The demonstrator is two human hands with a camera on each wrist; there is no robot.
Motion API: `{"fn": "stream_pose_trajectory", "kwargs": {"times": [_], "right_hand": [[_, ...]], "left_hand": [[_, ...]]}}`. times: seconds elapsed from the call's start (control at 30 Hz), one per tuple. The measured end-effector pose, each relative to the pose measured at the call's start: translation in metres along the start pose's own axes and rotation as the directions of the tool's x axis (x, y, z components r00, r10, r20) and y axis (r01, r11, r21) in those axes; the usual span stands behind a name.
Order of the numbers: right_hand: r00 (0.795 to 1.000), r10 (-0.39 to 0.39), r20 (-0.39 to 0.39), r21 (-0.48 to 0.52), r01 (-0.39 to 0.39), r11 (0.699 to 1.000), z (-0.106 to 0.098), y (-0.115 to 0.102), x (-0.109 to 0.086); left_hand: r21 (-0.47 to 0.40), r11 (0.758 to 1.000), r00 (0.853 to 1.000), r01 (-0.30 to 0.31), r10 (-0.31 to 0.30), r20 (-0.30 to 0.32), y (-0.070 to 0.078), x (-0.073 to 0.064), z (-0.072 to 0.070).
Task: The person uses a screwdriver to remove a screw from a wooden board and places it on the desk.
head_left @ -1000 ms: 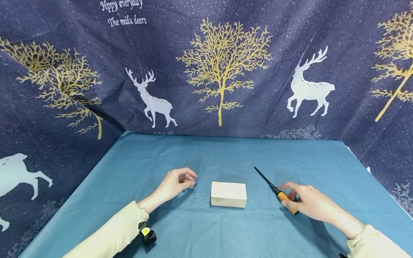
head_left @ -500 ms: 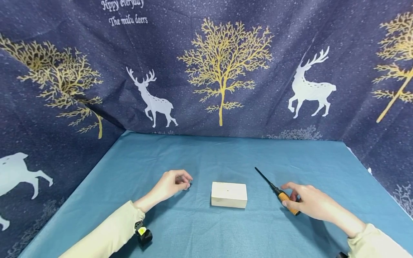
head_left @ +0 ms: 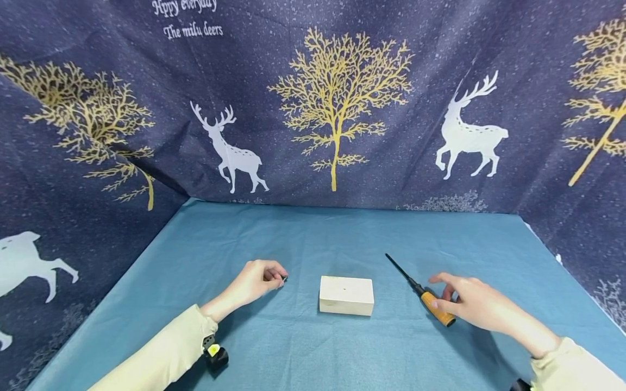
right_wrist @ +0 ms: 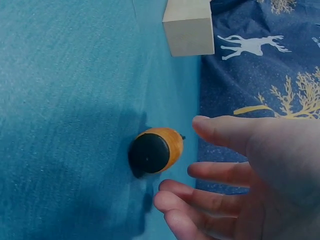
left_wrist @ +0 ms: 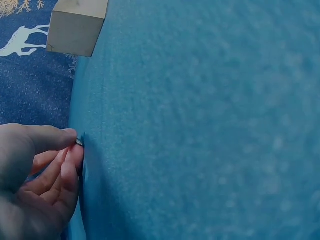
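Note:
My left hand (head_left: 259, 279) pinches a small, dark metal screw (left_wrist: 79, 142) between thumb and fingertips, to the left of the block; most of the screw is hidden by the fingers. A pale wooden block (head_left: 346, 296) with a small hole in its top lies in the middle of the cloth. To its right is a screwdriver (head_left: 437, 308) with an orange, black-capped handle, its dark shaft pointing up and left. Beside that handle is my right hand (head_left: 481, 304). In the right wrist view, its fingers (right_wrist: 220, 172) are spread, with a gap between them and the handle.
A blue cloth (head_left: 313, 353) covers the table. Behind and at the sides hangs a dark blue curtain (head_left: 381, 190) printed with deer and gold trees. A black wrist camera (head_left: 217, 359) is strapped below my left sleeve.
Holding the screw, my left hand has drawn a little left and down, farther from the block. My right hand has eased slightly right, off the screwdriver handle. Block and screwdriver stay put.

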State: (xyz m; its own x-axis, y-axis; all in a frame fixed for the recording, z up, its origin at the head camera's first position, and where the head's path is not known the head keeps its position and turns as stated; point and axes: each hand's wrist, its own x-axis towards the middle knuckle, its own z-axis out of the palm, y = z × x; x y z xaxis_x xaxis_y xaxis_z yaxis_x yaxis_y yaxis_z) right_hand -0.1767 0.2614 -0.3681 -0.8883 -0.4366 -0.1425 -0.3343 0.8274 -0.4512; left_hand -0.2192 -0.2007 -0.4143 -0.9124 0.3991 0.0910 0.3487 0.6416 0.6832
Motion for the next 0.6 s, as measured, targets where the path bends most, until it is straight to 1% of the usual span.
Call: {"fn": "stream_pose_trajectory", "kwargs": {"times": [0.1,0.33,0.43,0.6], "right_hand": [[1.000,0.003,0.000,-0.005,-0.003,1.000,-0.0023,-0.0001,-0.0003],[1.000,-0.006,-0.008,-0.012,0.006,1.000,-0.0051,-0.0008,-0.0025],[1.000,-0.012,-0.014,-0.012,0.012,1.000,-0.0054,-0.0015,-0.0038],[1.000,0.003,-0.006,-0.001,-0.003,1.000,-0.0049,-0.0014,-0.0053]], "left_hand": [[0.002,1.000,1.000,0.002,-0.002,-0.006,-0.0007,0.0002,0.0013],[0.038,0.999,1.000,-0.002,0.003,-0.026,0.0008,0.0012,0.0030],[0.044,0.999,1.000,-0.007,0.008,-0.016,0.0015,0.0005,0.0021],[0.071,0.997,1.000,-0.027,0.026,0.012,0.0028,-0.0014,-0.0018]]}}
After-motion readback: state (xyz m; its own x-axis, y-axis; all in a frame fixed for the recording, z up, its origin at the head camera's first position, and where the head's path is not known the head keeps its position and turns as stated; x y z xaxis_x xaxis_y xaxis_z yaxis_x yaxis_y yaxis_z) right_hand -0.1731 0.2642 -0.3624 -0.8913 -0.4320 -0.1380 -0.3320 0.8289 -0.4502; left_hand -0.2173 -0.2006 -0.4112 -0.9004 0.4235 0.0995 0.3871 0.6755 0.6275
